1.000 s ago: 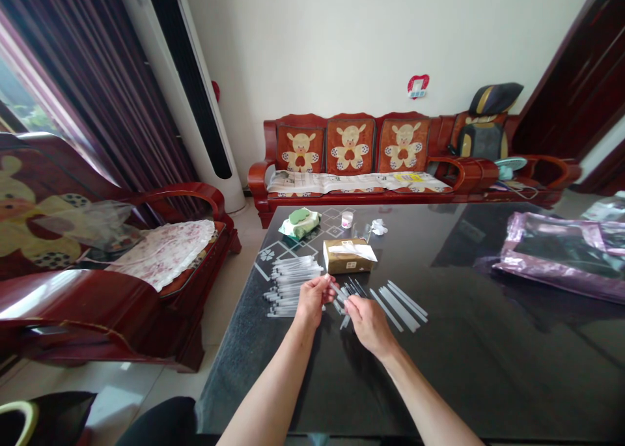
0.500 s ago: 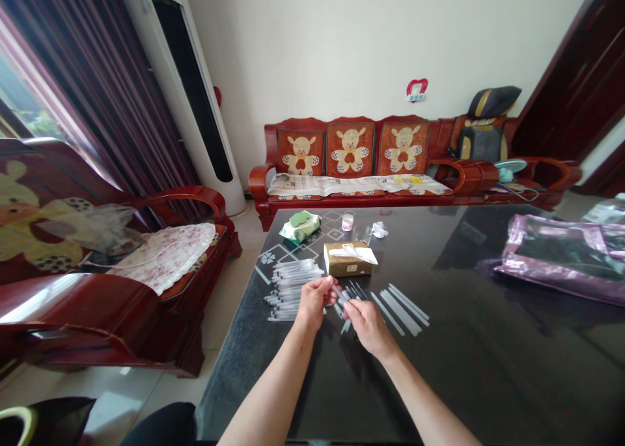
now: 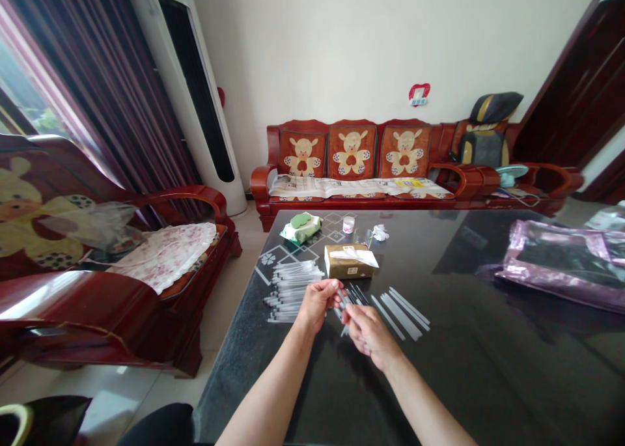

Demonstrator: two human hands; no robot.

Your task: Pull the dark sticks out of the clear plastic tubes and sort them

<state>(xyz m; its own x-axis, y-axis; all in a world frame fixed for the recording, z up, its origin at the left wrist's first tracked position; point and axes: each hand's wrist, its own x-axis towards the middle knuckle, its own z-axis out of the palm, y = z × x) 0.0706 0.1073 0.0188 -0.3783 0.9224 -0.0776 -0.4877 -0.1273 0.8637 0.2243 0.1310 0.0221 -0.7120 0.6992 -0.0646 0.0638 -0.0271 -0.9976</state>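
Left hand (image 3: 318,302) and right hand (image 3: 367,331) grip a slim greyish plastic stick (image 3: 344,298), seemingly unfinished; translucent plastic sticks (image 3: 295,288): piled centre-left, loose centre-right.

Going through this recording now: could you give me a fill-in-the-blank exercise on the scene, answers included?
1. The bare left hand and bare right hand hold a thin translucent plastic tube ____ them.
2. The large pile of translucent tubes lies nearer the ____ hand.
3. The long red wooden sofa has ____ bear-patterned back cushions.

Missing words: between; left; three.
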